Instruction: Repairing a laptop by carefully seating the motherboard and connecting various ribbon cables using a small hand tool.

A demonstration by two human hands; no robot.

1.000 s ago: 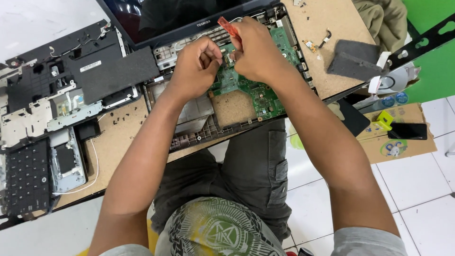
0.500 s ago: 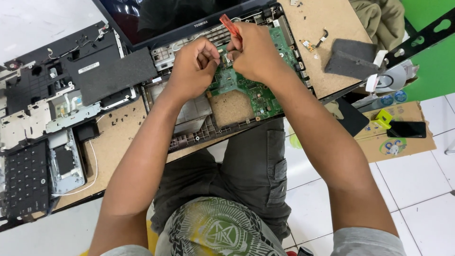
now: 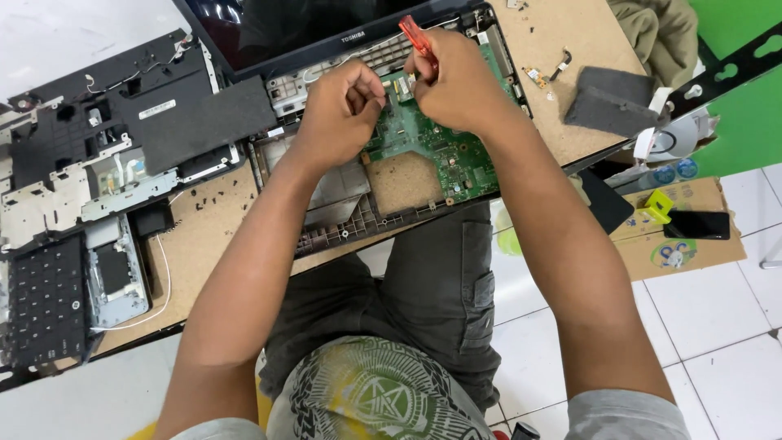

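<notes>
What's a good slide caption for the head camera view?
Right hand holding a red-handled tool and left hand over a green circuit board in an opened laptop.

Green circuit board, red screwdriver handle, blk keyboard.

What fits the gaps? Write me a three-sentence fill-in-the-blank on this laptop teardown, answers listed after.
1. The right hand grips a screwdriver whose handle is ____.
2. Both hands, the left hand too, work over a circuit board coloured ____.
3. The black keyboard lies at the table's far ____ side.

Missing words: red; green; left
</notes>
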